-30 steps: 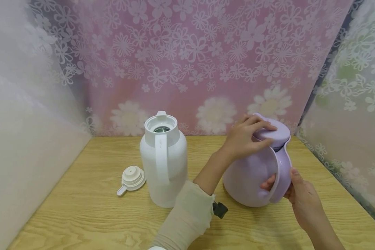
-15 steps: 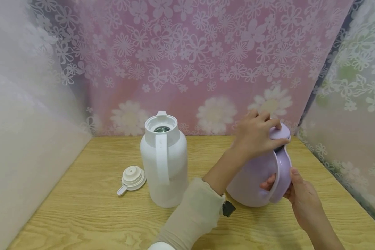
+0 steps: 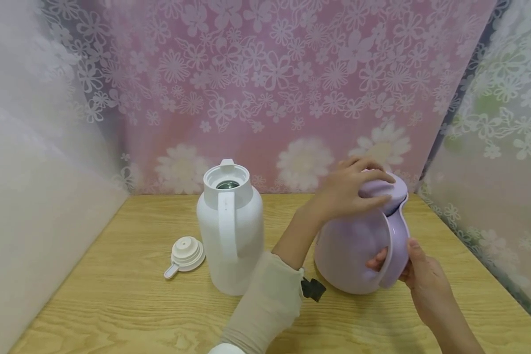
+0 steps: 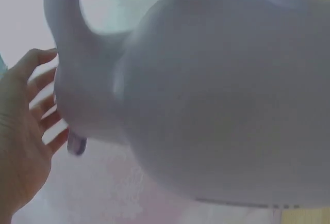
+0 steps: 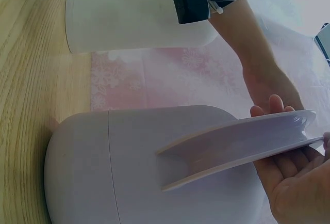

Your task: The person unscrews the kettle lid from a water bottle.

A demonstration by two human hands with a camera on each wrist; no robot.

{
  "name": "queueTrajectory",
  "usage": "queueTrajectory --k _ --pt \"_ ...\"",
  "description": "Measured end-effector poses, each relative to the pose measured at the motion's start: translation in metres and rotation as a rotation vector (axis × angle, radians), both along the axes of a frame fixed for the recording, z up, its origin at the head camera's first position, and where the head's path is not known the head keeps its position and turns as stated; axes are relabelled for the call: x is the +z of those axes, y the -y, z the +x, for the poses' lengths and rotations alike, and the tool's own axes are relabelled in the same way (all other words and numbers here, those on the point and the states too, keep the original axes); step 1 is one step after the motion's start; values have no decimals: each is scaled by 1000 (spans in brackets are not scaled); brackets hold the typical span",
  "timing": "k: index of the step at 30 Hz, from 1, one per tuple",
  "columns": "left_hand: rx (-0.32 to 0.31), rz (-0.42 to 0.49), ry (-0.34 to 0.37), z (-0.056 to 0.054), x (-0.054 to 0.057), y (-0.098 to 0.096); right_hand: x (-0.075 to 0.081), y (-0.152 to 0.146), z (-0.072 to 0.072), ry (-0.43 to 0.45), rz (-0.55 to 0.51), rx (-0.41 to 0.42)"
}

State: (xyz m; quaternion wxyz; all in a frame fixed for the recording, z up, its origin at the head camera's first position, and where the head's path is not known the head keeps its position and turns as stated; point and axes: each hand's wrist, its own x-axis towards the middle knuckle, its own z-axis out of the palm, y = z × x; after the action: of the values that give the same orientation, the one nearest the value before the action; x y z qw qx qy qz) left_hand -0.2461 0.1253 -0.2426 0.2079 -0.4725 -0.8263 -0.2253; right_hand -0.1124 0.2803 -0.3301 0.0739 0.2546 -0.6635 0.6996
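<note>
A purple thermos jug (image 3: 349,250) stands on the table at the right in the head view. My left hand (image 3: 342,191) lies over its purple lid (image 3: 396,189), thumb on the near side and fingers across the top. In the left wrist view the fingers of that hand (image 4: 23,131) curve round the lid end. My right hand (image 3: 431,287) grips the jug's handle (image 3: 397,250), with fingertips passing through the handle's opening. To the left stands a white thermos jug (image 3: 230,241), its mouth uncovered. A white stopper (image 3: 187,251) with a short tab lies beside it.
The wood-grain table (image 3: 124,305) is bounded by a pink floral backdrop (image 3: 265,98) behind and pale sheets at both sides. A black device (image 3: 313,289) sits at my left wrist. My left forearm crosses in front of the white jug.
My left hand swung right over the lid by half a second ago, and is now back to the left. The right hand keeps its grip on the handle; the white jug stays put.
</note>
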Motion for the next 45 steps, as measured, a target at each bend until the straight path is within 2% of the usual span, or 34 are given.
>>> queueTrajectory --k 3,5,10,13,18,23,25,31,34,41,43,45 --pt "-123 51 77 -9 -2 13 0 0 0 -12 0 4" --pt "-172 74 109 -12 -2 17 -1 0 -1 -21 -2 9" --pt "-200 96 143 -15 -6 21 -2 0 -1 -33 6 14" --pt "-185 115 161 -14 -8 20 -2 0 -1 -28 3 11" --pt "-139 127 130 -12 -11 18 -1 0 -2 -32 -5 19" --pt "-87 151 51 -9 -12 13 0 0 -1 -40 6 14" --pt "-48 154 8 -6 -11 9 0 0 -1 -40 13 8" --pt "135 100 -63 4 -10 -2 0 -1 -1 -41 5 19" --pt "174 93 -74 8 -10 -6 0 -1 -1 -37 2 20" --pt "159 118 -98 11 -12 -9 0 -1 -1 -25 8 14" --pt "139 106 -80 8 -13 -8 0 -1 0 -8 5 5" --pt "79 114 -35 5 -15 -3 0 -1 0 2 10 -6"
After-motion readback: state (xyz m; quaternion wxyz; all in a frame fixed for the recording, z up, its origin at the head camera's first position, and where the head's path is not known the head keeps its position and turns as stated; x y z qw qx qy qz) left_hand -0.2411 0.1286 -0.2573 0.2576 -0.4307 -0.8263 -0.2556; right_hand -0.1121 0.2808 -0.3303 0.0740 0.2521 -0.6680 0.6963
